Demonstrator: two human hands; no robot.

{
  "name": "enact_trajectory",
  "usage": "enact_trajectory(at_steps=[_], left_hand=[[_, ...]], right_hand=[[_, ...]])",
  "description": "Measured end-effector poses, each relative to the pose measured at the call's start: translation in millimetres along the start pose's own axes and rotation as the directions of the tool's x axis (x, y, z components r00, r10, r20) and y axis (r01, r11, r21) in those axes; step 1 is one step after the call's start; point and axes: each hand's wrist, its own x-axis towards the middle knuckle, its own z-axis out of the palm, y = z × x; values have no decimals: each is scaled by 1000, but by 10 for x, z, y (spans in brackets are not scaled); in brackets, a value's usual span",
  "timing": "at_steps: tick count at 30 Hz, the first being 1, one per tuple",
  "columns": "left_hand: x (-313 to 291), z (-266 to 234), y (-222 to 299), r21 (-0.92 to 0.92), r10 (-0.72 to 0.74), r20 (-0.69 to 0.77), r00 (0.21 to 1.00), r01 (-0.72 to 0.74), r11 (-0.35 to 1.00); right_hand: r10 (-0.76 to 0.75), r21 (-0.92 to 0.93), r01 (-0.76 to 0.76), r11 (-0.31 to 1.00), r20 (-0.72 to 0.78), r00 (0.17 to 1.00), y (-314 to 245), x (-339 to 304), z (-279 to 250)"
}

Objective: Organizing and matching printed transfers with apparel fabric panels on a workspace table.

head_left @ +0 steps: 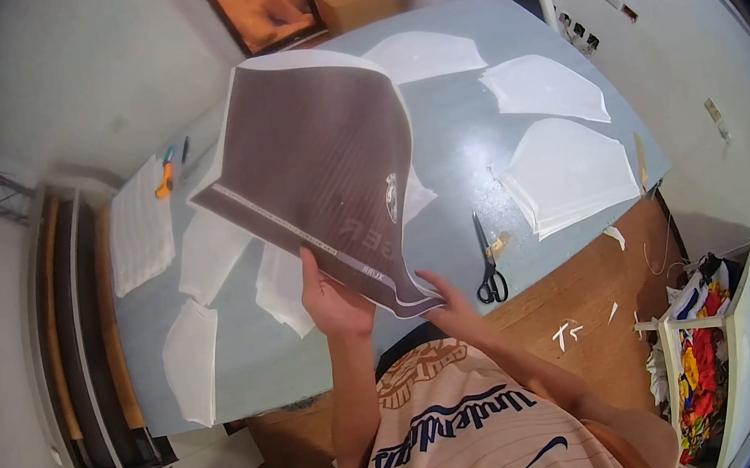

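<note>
A large dark brown printed sheet (pixel 316 147) with a white border and pale lettering is raised above the table, its far end curving up. My left hand (pixel 337 303) grips its near edge, thumb on top and fingers beneath. At the sheet's near right corner, my right hand (pixel 449 305) has hold of the edge, with its fingers partly hidden. Whether the sheet is paper or cloth, I cannot tell. Just right of my right hand, black-handled scissors (pixel 492 280) lie on the blue-grey table (pixel 451 162).
White cut pieces lie about the table, including a stack (pixel 571 175) at the right and a piece (pixel 193 362) at the near left. An orange cutter (pixel 164 174) rests at the far left. A long machine (pixel 88 319) flanks the table, and a bin of colourful cloth (pixel 704 361) stands right.
</note>
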Motion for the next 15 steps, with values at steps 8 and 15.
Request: enact_trajectory(at_steps=[8,15], left_hand=[[-8,175,-72,-27,-23,78,997,25,999],[62,161,-163,-28,-57,95,994,60,998]], right_hand=[[15,-78,-16,997,-10,1000,-324,-91,84],[-41,-146,39,988,-12,999,-154,-93,39]])
